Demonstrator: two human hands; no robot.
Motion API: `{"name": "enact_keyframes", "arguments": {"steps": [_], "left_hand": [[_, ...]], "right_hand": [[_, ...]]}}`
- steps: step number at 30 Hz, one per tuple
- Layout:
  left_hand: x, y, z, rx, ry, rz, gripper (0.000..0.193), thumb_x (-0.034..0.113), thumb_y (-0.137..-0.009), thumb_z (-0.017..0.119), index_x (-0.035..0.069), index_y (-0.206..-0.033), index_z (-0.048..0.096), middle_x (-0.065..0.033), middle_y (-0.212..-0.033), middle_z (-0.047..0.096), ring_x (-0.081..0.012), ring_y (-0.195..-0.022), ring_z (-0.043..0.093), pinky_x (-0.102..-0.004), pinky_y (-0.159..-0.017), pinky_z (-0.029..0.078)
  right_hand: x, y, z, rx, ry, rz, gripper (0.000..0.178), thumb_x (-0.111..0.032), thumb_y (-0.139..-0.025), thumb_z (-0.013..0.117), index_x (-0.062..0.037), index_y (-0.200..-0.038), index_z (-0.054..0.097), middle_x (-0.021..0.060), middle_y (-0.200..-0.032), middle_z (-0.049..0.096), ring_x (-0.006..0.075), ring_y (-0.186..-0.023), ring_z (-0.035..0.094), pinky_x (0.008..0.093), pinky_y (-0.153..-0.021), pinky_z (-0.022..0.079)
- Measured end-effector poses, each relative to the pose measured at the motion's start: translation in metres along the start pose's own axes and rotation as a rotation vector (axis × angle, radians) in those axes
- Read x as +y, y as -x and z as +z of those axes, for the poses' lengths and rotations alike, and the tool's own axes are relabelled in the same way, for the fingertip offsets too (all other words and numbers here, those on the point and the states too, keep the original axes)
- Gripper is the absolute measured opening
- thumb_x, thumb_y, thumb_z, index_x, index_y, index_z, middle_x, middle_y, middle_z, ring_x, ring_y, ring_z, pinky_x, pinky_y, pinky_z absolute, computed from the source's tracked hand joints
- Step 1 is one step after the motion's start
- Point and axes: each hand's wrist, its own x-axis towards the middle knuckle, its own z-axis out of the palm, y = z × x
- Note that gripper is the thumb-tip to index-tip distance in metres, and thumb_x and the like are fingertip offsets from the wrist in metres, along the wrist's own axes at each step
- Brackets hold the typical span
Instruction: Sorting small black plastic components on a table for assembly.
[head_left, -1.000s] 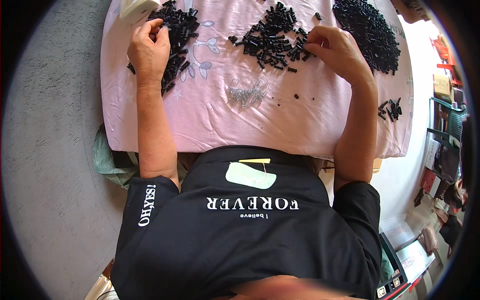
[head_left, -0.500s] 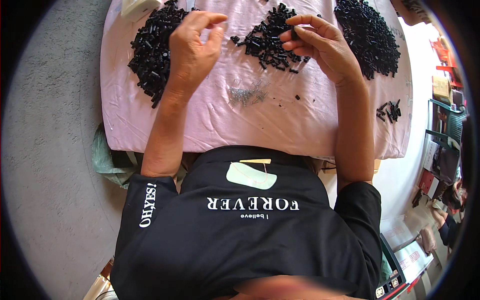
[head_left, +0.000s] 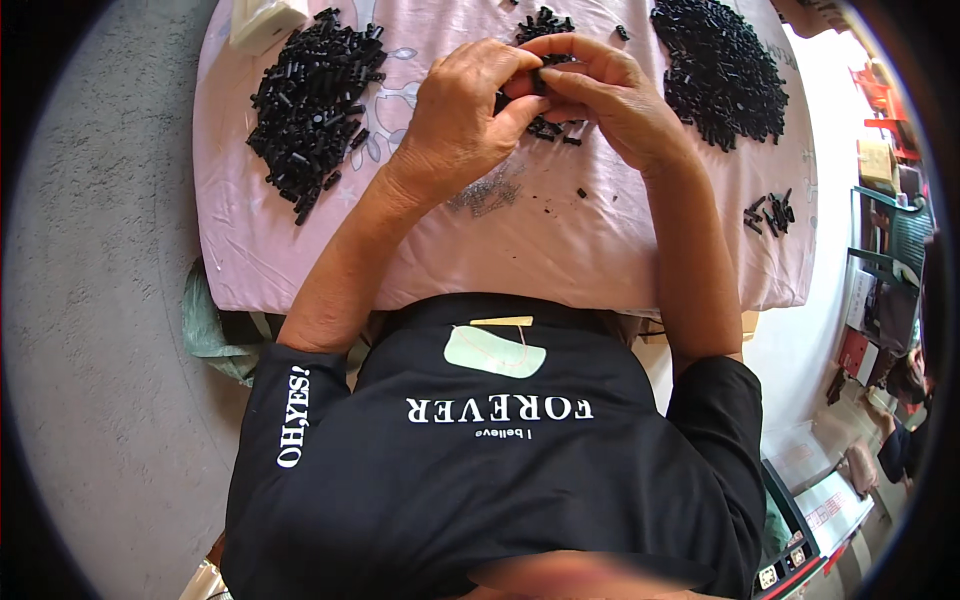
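Over the middle pile of small black cylindrical pieces (head_left: 545, 25), both hands meet at the fingertips. My right hand (head_left: 625, 100) pinches one small black piece (head_left: 540, 82) between thumb and fingers, partly hidden by the fingertips. Closed in a pinch, my left hand (head_left: 455, 125) touches or nearly touches that piece; whatever lies between its own fingers is too small or hidden to make out. Below the left wrist, a loose cluster of thin silvery metal pieces (head_left: 485, 195) lies on the pink cloth (head_left: 470, 260).
A bigger heap of black pieces (head_left: 310, 110) lies at left, another heap (head_left: 720, 75) at far right. A few longer black pieces (head_left: 772, 213) sit near the right edge. At the back left stands a white container (head_left: 265, 22). One stray black bit (head_left: 581, 192) lies mid-cloth.
My left hand has moved right, away from the left heap, and come together with my right hand. The right hand has shifted slightly left, still pinching the black piece.
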Motion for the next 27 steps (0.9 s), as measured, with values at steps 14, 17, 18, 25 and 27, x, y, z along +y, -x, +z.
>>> {"name": "enact_keyframes", "arguments": {"steps": [14,17,18,25,27], "left_hand": [[-0.032,0.021,-0.042,0.162,-0.207,-0.140,0.025,0.018,-0.077,0.084,0.003,-0.095,0.072,-0.0075,-0.082,0.069,-0.0234,-0.073,0.067,-0.0360,-0.069,0.052],[-0.052,0.033,-0.066,0.233,-0.345,-0.194,0.026,0.016,-0.075,0.085,0.003,-0.093,0.072,-0.0069,-0.079,0.069,-0.0226,-0.070,0.067,-0.0349,-0.068,0.052],[-0.056,0.038,-0.074,0.245,-0.385,-0.222,0.025,0.015,-0.075,0.085,0.003,-0.092,0.072,-0.0068,-0.079,0.069,-0.0227,-0.070,0.067,-0.0352,-0.068,0.052],[-0.073,0.052,-0.100,0.356,-0.653,-0.257,0.027,0.015,-0.078,0.081,0.007,-0.102,0.073,-0.0060,-0.091,0.071,-0.0247,-0.087,0.066,-0.0381,-0.081,0.052],[-0.069,0.048,-0.093,0.387,-0.586,-0.225,0.019,0.011,-0.082,0.076,0.007,-0.100,0.073,-0.0061,-0.092,0.071,-0.0259,-0.087,0.066,-0.0382,-0.083,0.053]], "right_hand": [[-0.001,0.001,-0.010,0.122,0.210,-0.040,0.027,-0.022,-0.102,0.059,-0.0069,-0.124,0.064,0.0079,-0.103,0.074,0.0105,-0.088,0.071,0.0210,-0.077,0.055],[0.000,-0.001,-0.020,0.190,0.245,-0.055,0.024,-0.025,-0.102,0.059,-0.0075,-0.117,0.068,0.0068,-0.100,0.075,0.0082,-0.084,0.070,0.0202,-0.073,0.054],[0.000,-0.001,-0.021,0.209,0.271,-0.068,0.024,-0.025,-0.102,0.059,-0.0077,-0.116,0.068,0.0061,-0.098,0.075,0.0077,-0.083,0.070,0.0199,-0.073,0.054],[0.001,-0.002,-0.020,0.341,0.413,-0.054,0.021,-0.025,-0.102,0.060,-0.0075,-0.109,0.069,0.0026,-0.087,0.073,0.0055,-0.074,0.066,0.0190,-0.067,0.051],[0.002,-0.003,-0.018,0.369,0.438,-0.041,0.020,-0.024,-0.102,0.060,-0.0075,-0.108,0.069,0.0019,-0.085,0.072,0.0053,-0.072,0.065,0.0190,-0.065,0.050]]}}
